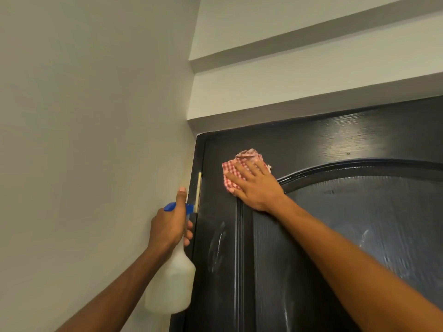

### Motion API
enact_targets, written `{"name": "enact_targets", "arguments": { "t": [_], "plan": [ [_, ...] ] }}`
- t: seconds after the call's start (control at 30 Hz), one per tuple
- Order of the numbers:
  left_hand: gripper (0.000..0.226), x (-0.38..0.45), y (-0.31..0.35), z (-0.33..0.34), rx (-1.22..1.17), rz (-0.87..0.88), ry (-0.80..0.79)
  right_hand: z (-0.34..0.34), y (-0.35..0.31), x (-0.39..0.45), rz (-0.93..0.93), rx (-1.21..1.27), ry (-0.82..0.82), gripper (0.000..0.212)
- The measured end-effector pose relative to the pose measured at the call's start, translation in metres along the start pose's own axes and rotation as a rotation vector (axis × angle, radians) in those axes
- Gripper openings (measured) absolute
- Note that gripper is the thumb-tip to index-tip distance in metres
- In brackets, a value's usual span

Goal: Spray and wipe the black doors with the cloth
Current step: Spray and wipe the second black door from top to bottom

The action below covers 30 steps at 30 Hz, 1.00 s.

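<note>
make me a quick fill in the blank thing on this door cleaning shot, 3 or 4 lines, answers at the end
1. The right hand presses a red-and-white checked ____ flat against the black door.
2. The left hand grips a spray bottle whose trigger head is ____ in colour.
3. The cloth sits near the ____ corner of the door, on the hinge side.
4. A brass-coloured ____ shows on the door's edge just above the bottle's nozzle.

Missing words: cloth; blue; top; hinge

Two bare forearms, no sleeves, no jewellery
</note>
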<state>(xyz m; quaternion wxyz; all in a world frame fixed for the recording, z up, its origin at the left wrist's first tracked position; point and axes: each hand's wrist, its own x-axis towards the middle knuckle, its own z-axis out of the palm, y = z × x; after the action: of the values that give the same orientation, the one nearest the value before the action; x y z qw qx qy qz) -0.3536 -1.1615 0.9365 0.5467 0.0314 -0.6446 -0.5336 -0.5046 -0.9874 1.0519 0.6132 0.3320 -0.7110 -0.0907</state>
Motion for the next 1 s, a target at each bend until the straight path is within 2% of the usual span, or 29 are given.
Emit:
{"name": "enact_targets", "arguments": {
  "t": [0.07,0.13,0.27,0.4,0.57,0.7,0.83,1.0],
  "plan": [
    [0.077,-0.001,0.002,0.000,0.040,-0.011,0.001,0.002,0.011,-0.016,0.030,-0.008,0.022,0.082],
    [0.079,-0.002,0.005,-0.001,0.042,-0.039,-0.040,0.006,0.012,-0.031,0.107,-0.002,0.059,0.079],
    [0.078,-0.006,0.006,0.003,0.003,-0.065,-0.138,0.004,0.004,-0.042,0.191,0.041,0.036,0.081],
    [0.078,-0.013,0.003,0.006,0.025,-0.092,-0.088,0.001,-0.004,-0.038,0.224,0.076,0.027,0.074],
    [0.066,-0.011,0.015,0.004,-0.036,-0.021,0.012,-0.005,-0.009,-0.017,0.276,0.094,0.039,0.069],
    [0.060,-0.010,0.019,-0.007,0.052,0.019,0.036,-0.014,-0.022,0.023,0.299,0.117,-0.003,0.073],
    [0.058,-0.021,-0.002,-0.014,0.122,0.026,-0.007,0.003,-0.056,0.026,0.165,0.091,-0.007,0.071],
    [0.067,-0.041,-0.028,-0.024,0.077,-0.030,0.024,0.036,-0.113,-0.043,-0.037,0.180,-0.067,0.068]
  ]
}}
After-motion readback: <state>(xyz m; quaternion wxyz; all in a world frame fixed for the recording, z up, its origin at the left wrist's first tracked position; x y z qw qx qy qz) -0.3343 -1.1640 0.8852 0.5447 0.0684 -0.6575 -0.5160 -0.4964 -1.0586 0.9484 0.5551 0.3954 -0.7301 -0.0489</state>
